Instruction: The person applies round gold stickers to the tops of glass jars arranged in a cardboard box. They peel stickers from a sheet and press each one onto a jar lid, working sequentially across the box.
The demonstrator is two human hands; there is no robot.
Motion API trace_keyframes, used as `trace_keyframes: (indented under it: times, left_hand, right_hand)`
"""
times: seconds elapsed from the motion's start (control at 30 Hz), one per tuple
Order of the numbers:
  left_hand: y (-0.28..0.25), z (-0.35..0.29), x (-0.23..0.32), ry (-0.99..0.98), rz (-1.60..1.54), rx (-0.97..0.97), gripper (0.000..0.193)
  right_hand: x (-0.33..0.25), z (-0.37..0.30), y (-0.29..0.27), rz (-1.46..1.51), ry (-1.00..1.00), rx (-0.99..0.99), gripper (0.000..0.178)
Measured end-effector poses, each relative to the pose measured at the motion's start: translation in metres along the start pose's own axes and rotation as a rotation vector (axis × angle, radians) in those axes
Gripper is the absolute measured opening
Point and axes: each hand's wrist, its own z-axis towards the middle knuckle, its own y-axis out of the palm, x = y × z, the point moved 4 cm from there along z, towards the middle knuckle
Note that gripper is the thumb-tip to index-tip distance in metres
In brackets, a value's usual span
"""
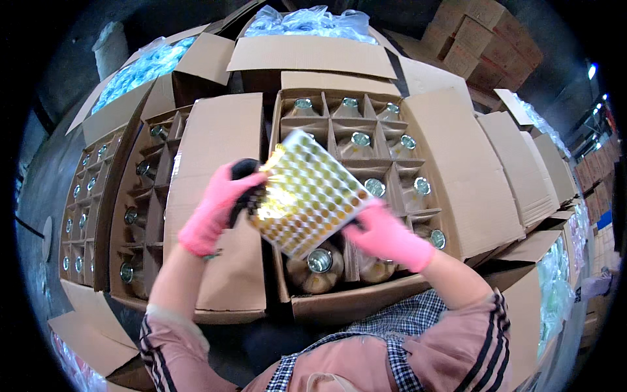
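Both my hands wear pink gloves. My right hand (386, 236) grips the lower right edge of a sheet of small round gold stickers (307, 193), held tilted above an open cardboard box (353, 302). My left hand (212, 212) holds a black object (243, 171) against the sheet's left edge. The box has cardboard dividers, and glass bottles with metal caps (319, 261) stand in its cells. The sheet hides several of the cells.
A second divided box of bottles (140, 215) stands to the left, a third (81, 209) further left. Boxes with clear plastic bags of items (307, 23) sit behind. Closed and stacked cartons (483, 39) fill the right and far right.
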Motion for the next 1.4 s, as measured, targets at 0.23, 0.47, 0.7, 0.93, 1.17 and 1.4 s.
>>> trace_keyframes:
  times: [0.23,0.47,0.7,0.93,1.17,1.4]
  left_hand:
    - [0.123,0.045,-0.040,-0.048,0.122,-0.470,0.015]
    - [0.168,0.017,-0.057,-0.246,0.090,-0.707,0.022]
    - [0.165,0.012,-0.078,-0.385,0.166,-0.776,0.029]
    - [0.168,0.009,-0.057,0.144,0.314,-0.737,0.018]
    - [0.169,0.001,-0.048,0.272,0.330,-0.757,0.019]
    - [0.170,0.000,-0.060,0.161,0.274,-0.770,0.019]
  right_hand:
    - [0.083,-0.105,-0.058,1.141,0.529,0.634,0.042]
    - [0.051,-0.121,-0.049,0.696,0.784,0.333,0.023]
    - [0.052,-0.136,-0.059,0.323,0.795,0.281,0.024]
    - [0.031,-0.111,-0.082,-0.178,0.368,0.412,0.037]
    - [0.029,-0.104,-0.073,-0.336,0.223,0.241,0.023]
    - [0.030,-0.102,-0.071,-0.331,0.284,0.271,0.017]
